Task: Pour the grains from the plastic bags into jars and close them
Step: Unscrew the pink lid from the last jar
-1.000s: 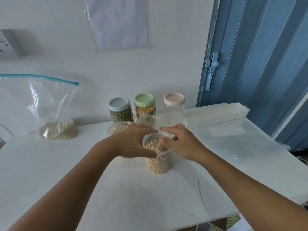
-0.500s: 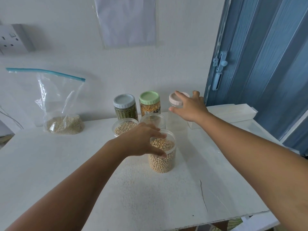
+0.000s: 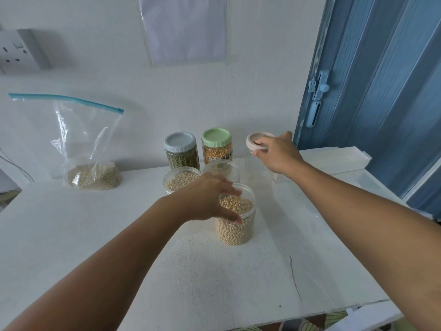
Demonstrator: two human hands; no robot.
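My left hand (image 3: pixel 202 199) cupped the open soybean jar (image 3: pixel 236 220) to steady it while my right hand (image 3: pixel 278 152) pinched the pink lid (image 3: pixel 256 144) to cap it.

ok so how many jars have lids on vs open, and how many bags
Jars with lids on: 3 (grey lid, green lid, pink lid)
Open jars: 3 (front jar, two behind)
Plastic bags: 1
Total: 7

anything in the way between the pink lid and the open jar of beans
One thing: an empty open jar stands between the pink lid and the bean jar. Lifted over it, the lid looks clear.
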